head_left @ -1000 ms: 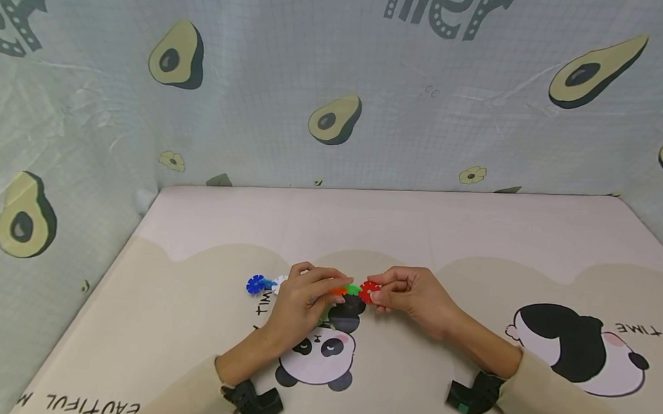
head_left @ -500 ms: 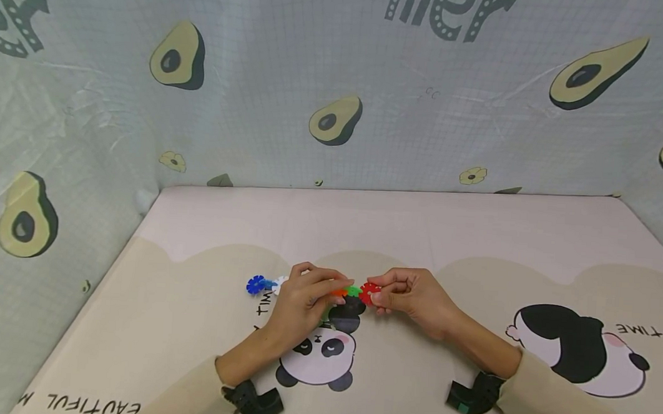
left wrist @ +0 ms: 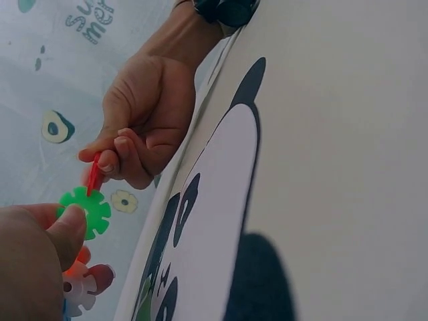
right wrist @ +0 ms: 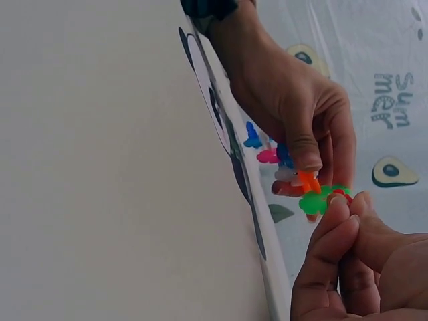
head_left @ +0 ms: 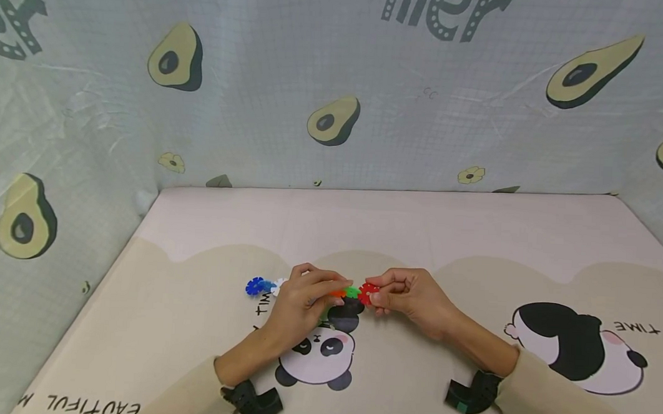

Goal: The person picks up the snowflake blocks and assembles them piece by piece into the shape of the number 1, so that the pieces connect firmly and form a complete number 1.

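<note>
A chain of notched plastic snowflake discs stretches between the two hands, close over the table. My left hand (head_left: 304, 296) grips the chain, its thumb over the green disc (left wrist: 97, 212) in the left wrist view. An orange disc (right wrist: 309, 180) and a white disc (left wrist: 79, 289) follow behind it, partly hidden by fingers. From under that hand, a dark blue disc (head_left: 255, 285) sticks out at the left end. A pink disc (right wrist: 268, 156) shows in the right wrist view. My right hand (head_left: 416, 299) pinches the red disc (head_left: 368, 294), which meets the green one edge-on.
A pale printed cloth (head_left: 398, 223) covers the table, with a panda print (head_left: 317, 356) beneath the hands and a dog-like print (head_left: 583, 345) to the right. An avocado-patterned curtain (head_left: 258, 103) stands behind. Black wrist devices (head_left: 259, 406) sit at both cuffs.
</note>
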